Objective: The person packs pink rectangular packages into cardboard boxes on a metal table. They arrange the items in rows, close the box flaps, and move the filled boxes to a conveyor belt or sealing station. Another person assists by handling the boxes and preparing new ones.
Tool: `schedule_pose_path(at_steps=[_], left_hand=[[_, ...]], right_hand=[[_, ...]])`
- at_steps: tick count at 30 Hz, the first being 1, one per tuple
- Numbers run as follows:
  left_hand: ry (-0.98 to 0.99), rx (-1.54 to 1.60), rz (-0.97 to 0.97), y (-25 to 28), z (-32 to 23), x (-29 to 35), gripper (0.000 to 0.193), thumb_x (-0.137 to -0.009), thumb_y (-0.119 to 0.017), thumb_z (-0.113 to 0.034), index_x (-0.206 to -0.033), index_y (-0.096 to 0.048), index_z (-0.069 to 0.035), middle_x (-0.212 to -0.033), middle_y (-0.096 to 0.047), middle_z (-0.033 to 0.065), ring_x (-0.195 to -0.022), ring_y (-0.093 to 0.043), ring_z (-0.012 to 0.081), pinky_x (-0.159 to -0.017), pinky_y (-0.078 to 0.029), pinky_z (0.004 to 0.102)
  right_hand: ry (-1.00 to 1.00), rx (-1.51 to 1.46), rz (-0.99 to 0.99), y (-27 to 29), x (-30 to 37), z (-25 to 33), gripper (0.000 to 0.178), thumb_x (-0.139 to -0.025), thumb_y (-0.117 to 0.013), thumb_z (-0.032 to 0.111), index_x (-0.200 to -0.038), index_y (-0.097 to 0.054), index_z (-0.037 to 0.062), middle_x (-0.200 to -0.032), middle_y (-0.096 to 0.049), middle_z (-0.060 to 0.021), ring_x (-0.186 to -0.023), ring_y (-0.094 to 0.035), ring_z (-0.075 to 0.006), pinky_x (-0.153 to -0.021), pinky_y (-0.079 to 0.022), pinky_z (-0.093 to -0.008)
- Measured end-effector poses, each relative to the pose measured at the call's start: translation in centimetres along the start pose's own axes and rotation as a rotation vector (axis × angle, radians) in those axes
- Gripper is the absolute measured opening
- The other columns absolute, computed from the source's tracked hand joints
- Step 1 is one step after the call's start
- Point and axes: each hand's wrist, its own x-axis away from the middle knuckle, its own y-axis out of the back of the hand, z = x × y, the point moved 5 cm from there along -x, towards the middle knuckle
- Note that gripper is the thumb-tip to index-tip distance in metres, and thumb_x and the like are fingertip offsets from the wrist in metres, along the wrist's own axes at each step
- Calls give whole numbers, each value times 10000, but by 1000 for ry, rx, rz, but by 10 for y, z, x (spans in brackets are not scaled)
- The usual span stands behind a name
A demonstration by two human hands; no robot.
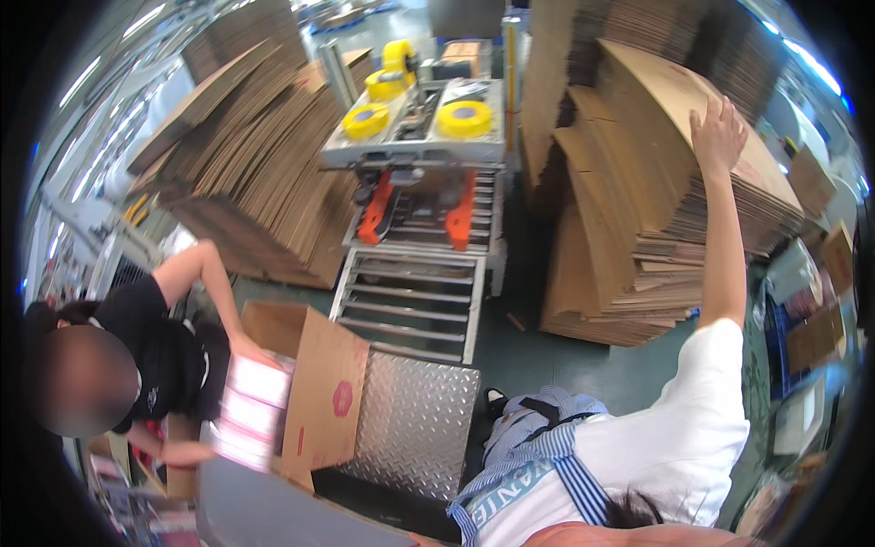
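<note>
Tall stack of flat brown cardboard sheets (pixel 629 182), upper right of frame. Bare right hand (pixel 720 137) over top; fingers spread, grip apparently empty. Left grip unseen, cannot tell. Step seems reaching; lifting sheet calls for fingers under edge.

Green floor (pixel 638 376) — bright strip lights (pixel 813 62)

Yellow tape rolls (pixel 465 128) sit atop a pale machine (pixel 421 151) adjoining a metal roller conveyor (pixel 406 310).
</note>
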Motion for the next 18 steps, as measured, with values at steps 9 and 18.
schedule_pose_path(at_steps=[9,18], left_hand=[[-24,-6,58,0,-11,-9,803,-744,-662,-390,-1364,-368,27,-1404,-378,223,-1289,-373,365,-1029,-313,514],[-90,550,-181,-33,-15,-44,509,-724,-678,-158,-1169,-540,48,-1139,-574,218,-1065,-536,376,-975,-395,453]], right_hand=[[201,-369,246,41,66,18,252,-788,-681,299,-933,-635,98,-921,-653,-67,-952,-602,-215,-793,-477,-365],[652,-679,-513,257,43,46,223,-777,-761,241,-805,-616,74,-688,-617,-40,-568,-573,-204,-512,-457,-285]])
